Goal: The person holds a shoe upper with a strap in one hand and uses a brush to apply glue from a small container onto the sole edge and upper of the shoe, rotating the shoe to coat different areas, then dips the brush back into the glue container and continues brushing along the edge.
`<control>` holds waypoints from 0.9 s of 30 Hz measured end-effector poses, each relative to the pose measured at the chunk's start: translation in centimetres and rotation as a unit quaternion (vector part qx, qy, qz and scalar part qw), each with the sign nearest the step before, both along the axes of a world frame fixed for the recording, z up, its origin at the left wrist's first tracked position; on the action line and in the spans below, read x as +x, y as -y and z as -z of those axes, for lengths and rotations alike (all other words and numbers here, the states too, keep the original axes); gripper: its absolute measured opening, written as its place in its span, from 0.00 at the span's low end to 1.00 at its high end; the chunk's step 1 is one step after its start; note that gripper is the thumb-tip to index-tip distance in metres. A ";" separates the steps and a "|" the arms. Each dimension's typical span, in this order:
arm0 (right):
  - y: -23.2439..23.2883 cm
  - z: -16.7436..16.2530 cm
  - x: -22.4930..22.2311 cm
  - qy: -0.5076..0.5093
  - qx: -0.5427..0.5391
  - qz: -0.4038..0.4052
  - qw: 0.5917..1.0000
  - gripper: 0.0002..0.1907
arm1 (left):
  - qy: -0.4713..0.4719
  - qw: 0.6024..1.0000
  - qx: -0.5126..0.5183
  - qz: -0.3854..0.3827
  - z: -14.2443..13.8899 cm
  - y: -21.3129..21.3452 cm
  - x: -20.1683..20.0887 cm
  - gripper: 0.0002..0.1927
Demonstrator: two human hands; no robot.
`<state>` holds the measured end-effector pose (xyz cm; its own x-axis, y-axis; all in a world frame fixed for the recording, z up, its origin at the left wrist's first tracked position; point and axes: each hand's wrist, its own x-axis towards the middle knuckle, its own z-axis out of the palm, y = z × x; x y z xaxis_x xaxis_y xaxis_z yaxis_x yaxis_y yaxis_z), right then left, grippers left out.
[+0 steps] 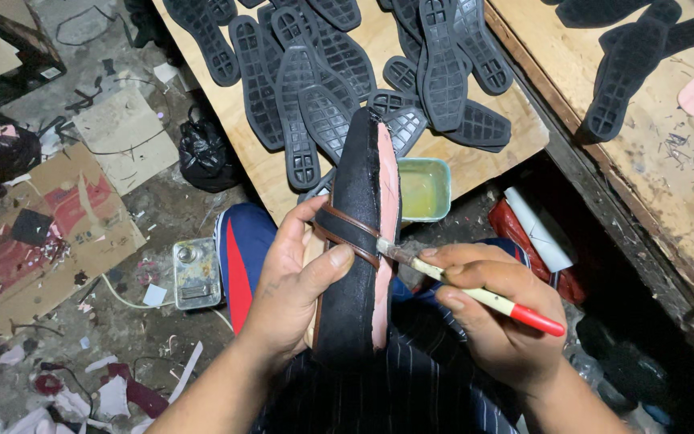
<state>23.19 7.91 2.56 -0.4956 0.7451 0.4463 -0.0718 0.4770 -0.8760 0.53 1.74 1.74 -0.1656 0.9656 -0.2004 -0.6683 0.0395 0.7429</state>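
L hand (295, 277) grips black shoe (359, 241); R hand (496, 313) pinches red-tipped brush (475, 293) w/ bristles on pink sole edge, near green tub (426, 189).

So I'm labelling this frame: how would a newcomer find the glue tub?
Start at the plywood board covered in dark rubber soles. At its near edge, behind the shoe held in the left hand, sits the tub: pale green, square, holding yellowish liquid.

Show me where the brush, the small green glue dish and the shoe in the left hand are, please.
brush (475, 294): head view, on its pale handle.
green glue dish (425, 190): head view, on the yellowish inside.
shoe (355, 241): head view, on its black side.
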 end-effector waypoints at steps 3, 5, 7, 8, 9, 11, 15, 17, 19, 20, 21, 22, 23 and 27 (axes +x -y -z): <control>0.1 -0.3 -0.2 0.017 0.020 -0.003 1.000 0.12 | 0.009 1.000 0.004 -0.016 0.0 -0.2 0.2 0.32; 0.1 -0.7 -0.3 0.029 0.051 -0.001 0.998 0.13 | 0.033 0.999 -0.002 -0.019 -0.1 -0.2 0.4 0.31; 0.0 -1.1 -0.5 0.057 0.096 0.001 0.994 0.14 | 0.032 0.999 -0.007 -0.024 -0.2 -0.3 0.5 0.31; -0.1 -1.4 -0.6 0.071 0.119 0.001 0.990 0.15 | 0.032 0.999 -0.009 -0.027 -0.2 -0.3 0.5 0.31; -0.1 -1.6 -0.8 0.071 0.133 -0.002 0.989 0.15 | 0.032 0.999 -0.011 -0.034 -0.3 -0.3 0.6 0.30; -0.2 -1.9 -1.1 0.070 0.159 -0.008 0.985 0.16 | 0.032 0.998 -0.016 -0.047 -0.3 -0.4 0.7 0.29; -0.3 -2.6 -1.4 0.109 0.201 -0.025 0.973 0.16 | 0.024 0.998 -0.026 -0.058 -0.4 -0.4 0.8 0.30; -0.5 -2.8 -1.2 0.102 0.216 -0.051 0.970 0.16 | 0.011 0.997 -0.038 -0.061 -0.3 -0.4 0.7 0.30; -0.7 -2.9 -0.6 0.121 0.176 -0.045 0.976 0.15 | 0.008 0.998 -0.020 -0.055 -0.2 -0.5 0.6 0.30; -0.8 -2.9 -0.2 0.130 0.156 -0.043 0.978 0.14 | 0.007 0.999 -0.012 -0.052 -0.2 -0.6 0.6 0.30; -0.7 -2.7 -0.1 0.103 0.125 -0.027 0.986 0.14 | 0.008 0.999 -0.012 -0.051 -0.2 -0.5 0.6 0.30; -0.7 -2.4 0.0 0.075 0.095 -0.010 0.993 0.14 | 0.009 0.999 -0.012 -0.048 -0.2 -0.5 0.6 0.30; -0.6 -2.0 0.0 0.047 0.065 0.007 0.997 0.14 | 0.010 0.999 -0.011 -0.046 -0.2 -0.5 0.6 0.30; -0.5 -0.8 0.1 0.028 0.024 -0.005 0.999 0.13 | 0.009 0.999 -0.015 -0.033 -0.3 -0.5 0.6 0.29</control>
